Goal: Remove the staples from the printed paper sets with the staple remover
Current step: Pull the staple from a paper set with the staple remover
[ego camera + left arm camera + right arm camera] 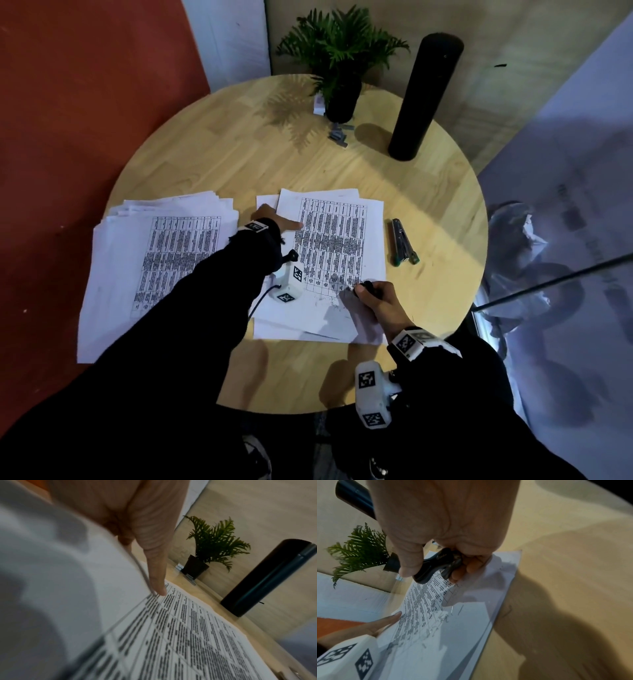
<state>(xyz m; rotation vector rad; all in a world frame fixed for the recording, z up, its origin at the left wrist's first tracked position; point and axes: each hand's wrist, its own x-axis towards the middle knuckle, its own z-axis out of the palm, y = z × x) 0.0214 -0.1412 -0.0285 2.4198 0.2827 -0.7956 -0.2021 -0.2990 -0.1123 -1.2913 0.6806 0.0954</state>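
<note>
Fingers of left hand [274, 224] lie flat on paper set [337, 240]; right hand [376, 298] grips staple remover [435, 565].

1. Head view: dim overall; warm light falls across the far and right part of the round table [428, 192], w/ a fern-shaped shadow beside the plant [337, 44].
2. Near table edge sits in soft arm shadows.
3. Strong wide-angle bend at frame edges.
4. Left wrist view: near paper [51, 574] heavily blurred; print sharper further off.
5. Right wrist view: dark vignette in corners, motion smear lower right.
</note>
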